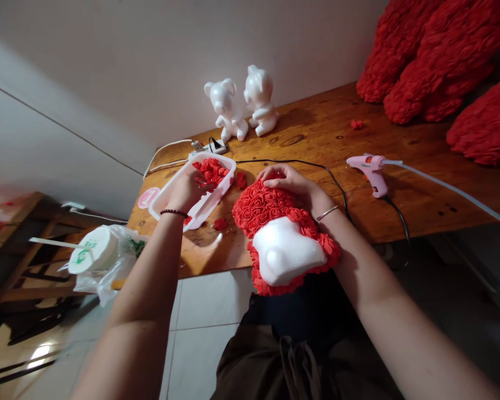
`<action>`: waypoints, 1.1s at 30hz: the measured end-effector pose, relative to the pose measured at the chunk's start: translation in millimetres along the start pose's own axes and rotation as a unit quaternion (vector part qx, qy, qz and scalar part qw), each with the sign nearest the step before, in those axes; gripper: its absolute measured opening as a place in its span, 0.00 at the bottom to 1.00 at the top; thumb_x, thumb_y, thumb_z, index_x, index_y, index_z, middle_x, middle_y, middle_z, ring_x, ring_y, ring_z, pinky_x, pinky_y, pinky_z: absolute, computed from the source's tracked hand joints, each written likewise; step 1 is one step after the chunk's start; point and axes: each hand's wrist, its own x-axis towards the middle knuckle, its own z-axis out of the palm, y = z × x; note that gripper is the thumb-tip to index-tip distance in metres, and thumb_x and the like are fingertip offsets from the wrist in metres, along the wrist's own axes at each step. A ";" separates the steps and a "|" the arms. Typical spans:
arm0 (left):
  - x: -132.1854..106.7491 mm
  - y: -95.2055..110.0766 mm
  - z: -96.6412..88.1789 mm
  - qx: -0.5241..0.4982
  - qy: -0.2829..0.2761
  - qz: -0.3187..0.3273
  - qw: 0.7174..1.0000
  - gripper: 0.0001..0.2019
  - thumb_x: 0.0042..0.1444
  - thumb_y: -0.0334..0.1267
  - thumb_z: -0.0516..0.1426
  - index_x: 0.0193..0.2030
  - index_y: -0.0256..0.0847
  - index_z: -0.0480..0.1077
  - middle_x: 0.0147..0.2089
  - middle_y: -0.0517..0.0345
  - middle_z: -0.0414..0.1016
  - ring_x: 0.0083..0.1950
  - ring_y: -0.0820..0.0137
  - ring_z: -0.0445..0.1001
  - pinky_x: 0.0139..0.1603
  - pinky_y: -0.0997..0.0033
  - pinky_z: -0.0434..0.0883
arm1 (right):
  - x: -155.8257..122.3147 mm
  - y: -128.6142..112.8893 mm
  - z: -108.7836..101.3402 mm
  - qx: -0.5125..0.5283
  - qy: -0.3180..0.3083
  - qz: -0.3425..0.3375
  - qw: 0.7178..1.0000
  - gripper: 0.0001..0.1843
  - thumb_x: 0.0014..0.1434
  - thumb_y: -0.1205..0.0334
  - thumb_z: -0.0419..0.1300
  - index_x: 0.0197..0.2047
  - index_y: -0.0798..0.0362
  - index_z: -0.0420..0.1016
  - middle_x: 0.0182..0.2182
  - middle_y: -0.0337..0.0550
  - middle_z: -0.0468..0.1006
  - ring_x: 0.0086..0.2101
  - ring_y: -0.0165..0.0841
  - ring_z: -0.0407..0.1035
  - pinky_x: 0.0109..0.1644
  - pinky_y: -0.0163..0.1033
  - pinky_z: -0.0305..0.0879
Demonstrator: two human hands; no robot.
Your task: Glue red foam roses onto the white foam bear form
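Note:
My left hand (188, 190) reaches into a white plastic tray (170, 191), its fingers apart among loose red foam roses (213, 171); the fingertips are partly hidden. My right hand (286, 180) grips a foam bear (287, 253) by its rose-covered top, above my lap at the table's edge. Red roses cover part of the bear and run round its edges. A smooth white area with a round bump is bare and faces me.
Two plain white foam bears (230, 111) sit by the wall, near a power strip (208, 148). To the right lies a pink glue gun (370, 169) with a long glue stick and black cord. Large red rose-covered shapes (437, 66) stand at back right. A white tub (91, 247) is at left.

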 end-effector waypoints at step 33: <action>-103.9 137.2 15.3 -0.066 0.005 0.304 0.950 0.05 0.58 0.30 0.65 0.39 0.43 0.82 0.38 0.62 0.85 0.36 0.72 0.82 0.42 0.75 0.79 | -0.6 0.3 -1.2 -0.010 -0.001 -0.011 1.000 0.17 0.46 0.56 0.76 0.36 0.55 0.79 0.37 0.38 0.79 0.37 0.29 0.73 0.44 0.33 0.70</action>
